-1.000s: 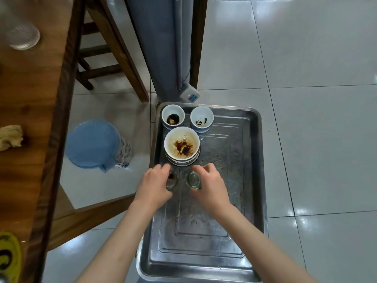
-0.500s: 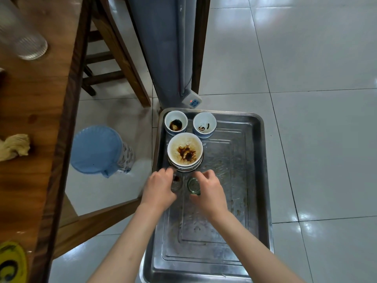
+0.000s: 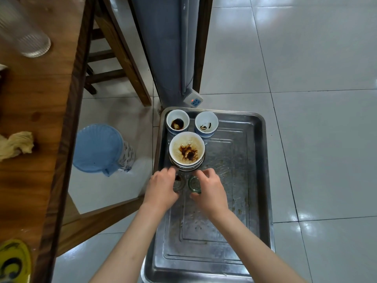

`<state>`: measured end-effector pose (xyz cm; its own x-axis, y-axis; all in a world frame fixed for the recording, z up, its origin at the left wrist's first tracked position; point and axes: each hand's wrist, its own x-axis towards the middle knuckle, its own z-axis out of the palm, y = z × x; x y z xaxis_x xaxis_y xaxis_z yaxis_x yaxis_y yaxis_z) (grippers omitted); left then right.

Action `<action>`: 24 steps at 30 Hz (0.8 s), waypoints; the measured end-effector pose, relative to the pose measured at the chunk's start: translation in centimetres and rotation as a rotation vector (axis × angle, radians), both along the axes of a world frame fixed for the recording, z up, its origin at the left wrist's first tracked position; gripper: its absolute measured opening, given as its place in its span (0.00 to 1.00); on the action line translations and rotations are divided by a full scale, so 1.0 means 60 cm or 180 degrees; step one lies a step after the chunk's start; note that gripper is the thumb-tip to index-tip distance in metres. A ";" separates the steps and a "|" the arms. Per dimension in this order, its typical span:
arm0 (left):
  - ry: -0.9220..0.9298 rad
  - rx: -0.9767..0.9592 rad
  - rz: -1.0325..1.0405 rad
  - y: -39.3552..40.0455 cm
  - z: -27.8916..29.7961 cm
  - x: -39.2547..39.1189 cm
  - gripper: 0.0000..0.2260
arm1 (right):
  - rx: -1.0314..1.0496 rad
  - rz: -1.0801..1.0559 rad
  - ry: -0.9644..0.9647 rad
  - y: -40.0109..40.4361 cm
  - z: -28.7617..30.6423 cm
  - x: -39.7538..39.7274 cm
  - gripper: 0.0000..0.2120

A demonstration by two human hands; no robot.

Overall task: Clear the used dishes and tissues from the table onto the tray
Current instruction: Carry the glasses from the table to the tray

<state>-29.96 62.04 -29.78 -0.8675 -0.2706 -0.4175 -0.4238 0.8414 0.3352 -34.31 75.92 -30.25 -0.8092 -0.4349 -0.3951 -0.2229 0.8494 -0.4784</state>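
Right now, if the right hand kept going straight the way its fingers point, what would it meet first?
The right hand grips a small glass and points up the tray. First in line is probably the stacked bowls, just beyond its fingertips; the gap is hard to judge from above.

A blue plastic bin with a patterned liner stands on the pale tiled floor, just off the wooden table's right edge. Beyond it, wooden chair legs rise beside a grey column, and a white power strip with a red light sits at the column's foot. A ribbed clear glass stands near the table's far edge.
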 end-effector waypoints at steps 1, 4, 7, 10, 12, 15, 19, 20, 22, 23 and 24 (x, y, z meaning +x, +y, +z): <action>0.0001 0.0002 0.0003 0.000 0.000 0.000 0.19 | -0.0002 -0.0005 0.0006 0.000 0.000 0.000 0.24; -0.0014 0.0037 0.0026 -0.001 0.003 0.000 0.19 | 0.0018 -0.0017 0.0032 0.002 -0.004 0.001 0.24; -0.0024 0.0061 0.0023 0.000 0.006 0.002 0.21 | 0.0071 -0.0015 0.0056 0.002 -0.006 0.001 0.26; 0.0027 0.0052 0.0038 -0.001 0.010 0.005 0.26 | 0.0181 -0.0005 0.0019 0.003 -0.002 0.001 0.33; 0.0048 0.0091 0.0057 -0.003 0.017 0.008 0.31 | 0.0230 -0.0026 0.0022 0.007 0.005 0.001 0.36; 0.0058 0.0107 0.0098 -0.007 0.042 0.014 0.38 | 0.0141 -0.0103 0.0085 0.015 0.028 -0.003 0.36; 0.0150 0.0118 0.0209 -0.020 0.093 0.018 0.44 | -0.0033 -0.0126 0.0273 0.016 0.082 -0.018 0.39; 0.0193 0.0133 0.0252 -0.025 0.109 0.019 0.45 | -0.0077 -0.0110 0.0320 0.014 0.100 -0.022 0.40; 0.0280 0.0218 0.0375 -0.030 0.146 0.025 0.47 | -0.0124 -0.0003 0.0343 0.012 0.142 -0.025 0.44; 0.0335 0.0246 0.0448 -0.031 0.169 0.030 0.48 | -0.0141 0.0091 0.0350 0.011 0.167 -0.025 0.45; 0.0383 0.0258 0.0484 -0.032 0.188 0.035 0.48 | -0.0155 0.0176 0.0366 0.011 0.188 -0.025 0.47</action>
<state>-27.86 60.15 -18.49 -0.8641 -0.3720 -0.3389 -0.4967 0.7391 0.4551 -35.83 76.58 -18.95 -0.8221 -0.4966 -0.2785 -0.3246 0.8106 -0.4874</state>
